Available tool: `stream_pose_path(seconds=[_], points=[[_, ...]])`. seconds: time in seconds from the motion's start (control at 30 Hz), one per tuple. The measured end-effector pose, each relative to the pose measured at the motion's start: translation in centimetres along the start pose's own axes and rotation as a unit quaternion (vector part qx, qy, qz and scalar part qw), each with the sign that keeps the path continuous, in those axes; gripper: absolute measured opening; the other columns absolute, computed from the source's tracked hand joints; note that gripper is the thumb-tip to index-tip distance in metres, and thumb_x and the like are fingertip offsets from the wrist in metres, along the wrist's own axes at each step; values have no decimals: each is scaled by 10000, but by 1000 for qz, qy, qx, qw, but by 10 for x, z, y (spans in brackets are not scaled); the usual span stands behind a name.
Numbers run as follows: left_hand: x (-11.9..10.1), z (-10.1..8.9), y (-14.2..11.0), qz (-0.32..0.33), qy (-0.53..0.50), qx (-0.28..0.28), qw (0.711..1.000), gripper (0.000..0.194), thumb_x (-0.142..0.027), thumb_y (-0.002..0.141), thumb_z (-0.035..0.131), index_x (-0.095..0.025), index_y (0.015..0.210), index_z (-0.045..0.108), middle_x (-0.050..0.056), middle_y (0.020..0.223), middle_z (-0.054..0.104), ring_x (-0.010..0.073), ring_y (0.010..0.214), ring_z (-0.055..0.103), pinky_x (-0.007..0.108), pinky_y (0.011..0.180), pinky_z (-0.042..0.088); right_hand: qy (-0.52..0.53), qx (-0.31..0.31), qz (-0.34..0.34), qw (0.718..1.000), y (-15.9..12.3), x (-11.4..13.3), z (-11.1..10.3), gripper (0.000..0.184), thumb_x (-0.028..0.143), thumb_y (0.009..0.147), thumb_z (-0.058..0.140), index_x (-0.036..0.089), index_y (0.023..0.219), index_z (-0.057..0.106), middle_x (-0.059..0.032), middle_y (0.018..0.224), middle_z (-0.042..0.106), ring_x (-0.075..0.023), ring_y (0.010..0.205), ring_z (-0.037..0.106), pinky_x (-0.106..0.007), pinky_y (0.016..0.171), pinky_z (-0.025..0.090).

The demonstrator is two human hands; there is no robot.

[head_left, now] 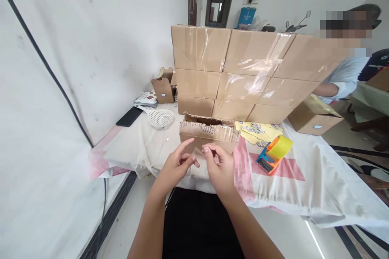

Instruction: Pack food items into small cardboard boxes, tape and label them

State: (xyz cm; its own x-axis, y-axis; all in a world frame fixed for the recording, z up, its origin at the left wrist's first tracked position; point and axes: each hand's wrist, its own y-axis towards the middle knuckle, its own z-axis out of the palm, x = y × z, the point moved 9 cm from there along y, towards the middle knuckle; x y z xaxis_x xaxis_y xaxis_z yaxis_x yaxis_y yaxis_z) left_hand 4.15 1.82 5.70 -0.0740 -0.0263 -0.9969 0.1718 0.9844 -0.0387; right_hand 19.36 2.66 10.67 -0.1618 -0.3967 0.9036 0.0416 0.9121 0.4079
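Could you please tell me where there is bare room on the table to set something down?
Two patches of tablecloth look free: between the white mesh paddle and left hand, and right of the tape dispenser, before the box at right. The middle is crowded: torn-edged box, yellow sheets, stacked boxes.

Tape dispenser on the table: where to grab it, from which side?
I'd grip the tape dispenser across its broad yellow roll with the right hand, coming from above and the right. The roll sits at the far-right end with tablecloth beside it; the blue-and-black end points near-left and might carry the cutter, though I can't make that out.
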Motion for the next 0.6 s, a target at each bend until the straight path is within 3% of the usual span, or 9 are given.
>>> stream_pose_path(seconds=[0.17, 0.23, 0.3, 0.33, 0.4, 0.47, 0.53, 0.6], points=[[5, -14, 0, 3, 11, -33, 999, 668, -518, 954, 582, -249, 1536, 399, 27, 846, 723, 84, 489, 373, 240, 491, 308, -52, 92, 27, 994, 14, -12, 10, 259, 411, 930, 644, 230, 1100, 717, -75, 1051, 751, -204, 853, 669, -320, 720, 506], [6, -14, -1, 5, 3, -32, 999, 667, -507, 952, 587, -245, 1536, 402, 23, 830, 712, 88, 507, 405, 237, 502, 325, -67, 107, 85, 988, 5, -33, 16, 260, 444, 893, 671, 216, 1008, 716, -68, 962, 745, -191, 767, 636, -308, 670, 473], [6, -16, -1, 11, -3, -41, 999, 665, -488, 943, 607, -239, 1529, 414, 14, 811, 696, 101, 553, 472, 233, 531, 362, -16, 132, 184, 974, -16, -62, 28, 328, 529, 875, 658, 202, 864, 684, -49, 812, 711, -160, 625, 577, -286, 582, 414], [7, -16, -1, 14, -4, -47, 999, 665, -479, 938, 615, -235, 1524, 418, 10, 806, 689, 108, 581, 505, 231, 548, 385, 39, 149, 246, 957, -32, -77, 37, 404, 595, 875, 623, 197, 819, 663, -43, 752, 687, -142, 555, 537, -271, 530, 363], [11, -16, 0, 10, -9, -48, 999, 666, -470, 933, 617, -241, 1525, 416, 6, 817, 683, 122, 626, 559, 232, 571, 425, 175, 183, 365, 896, -64, -99, 60, 571, 730, 877, 506, 182, 798, 650, -49, 695, 663, -116, 464, 457, -247, 465, 241], [17, -13, 1, 0, -23, -38, 999, 673, -466, 927, 618, -251, 1530, 409, 6, 833, 683, 139, 672, 606, 240, 597, 460, 281, 174, 415, 848, -79, -104, 74, 667, 790, 865, 445, 167, 814, 676, -71, 697, 667, -114, 471, 444, -239, 463, 193], [21, -11, 1, -9, -25, -30, 999, 682, -459, 913, 636, -245, 1523, 419, 5, 819, 690, 148, 690, 624, 246, 615, 464, 309, 114, 379, 865, -68, -100, 68, 610, 744, 852, 531, 163, 795, 706, -60, 680, 652, -112, 503, 436, -243, 476, 219], [25, -12, 1, -19, -10, -25, 999, 710, -462, 896, 666, -238, 1522, 417, 6, 797, 711, 139, 649, 602, 245, 608, 438, 263, 47, 301, 915, -46, -89, 49, 429, 599, 829, 679, 177, 778, 733, -29, 655, 635, -109, 528, 428, -252, 508, 292]])
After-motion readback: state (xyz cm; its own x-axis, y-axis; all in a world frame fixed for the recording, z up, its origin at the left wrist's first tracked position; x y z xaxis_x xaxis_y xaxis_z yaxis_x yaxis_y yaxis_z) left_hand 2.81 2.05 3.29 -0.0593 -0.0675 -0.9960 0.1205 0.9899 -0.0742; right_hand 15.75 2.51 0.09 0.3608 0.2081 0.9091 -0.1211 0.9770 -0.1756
